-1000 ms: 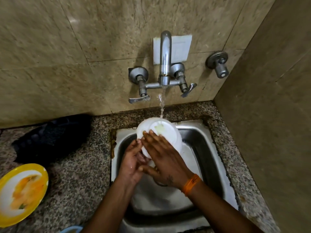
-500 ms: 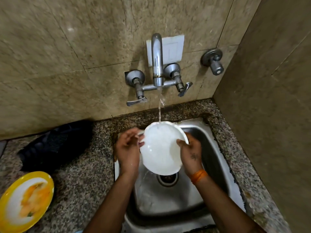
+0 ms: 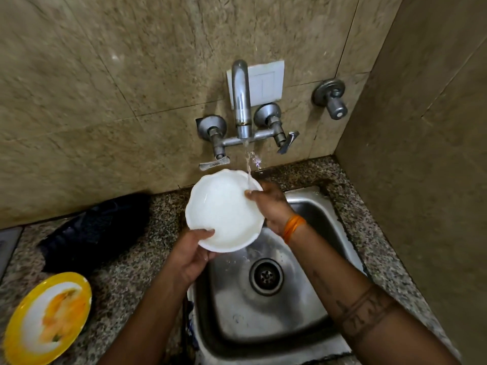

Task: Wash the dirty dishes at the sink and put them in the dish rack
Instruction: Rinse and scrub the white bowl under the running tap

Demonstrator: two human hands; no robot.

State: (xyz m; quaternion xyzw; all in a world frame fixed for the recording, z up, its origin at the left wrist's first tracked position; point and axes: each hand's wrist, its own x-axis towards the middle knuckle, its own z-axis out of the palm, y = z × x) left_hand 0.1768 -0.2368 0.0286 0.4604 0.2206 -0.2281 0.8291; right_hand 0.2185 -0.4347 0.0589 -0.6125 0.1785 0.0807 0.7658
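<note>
White bowl [image 3: 224, 212] held tilted over the sink's [image 3: 326, 206] back-left corner, under the tap's [image 3: 241, 101] stream; the left hand [image 3: 189, 256] grips its near rim, the right hand [image 3: 271, 204] grips its far-right rim, thumb inside. Open basin lies below around the drain [image 3: 266, 276]; walls close in behind and at right. Yellow plate [image 3: 44, 320] rests on the counter [image 3: 126, 272] at far left, beside a dark rack [image 3: 92, 227]; lettering on the left tap lever is unreadable.
</note>
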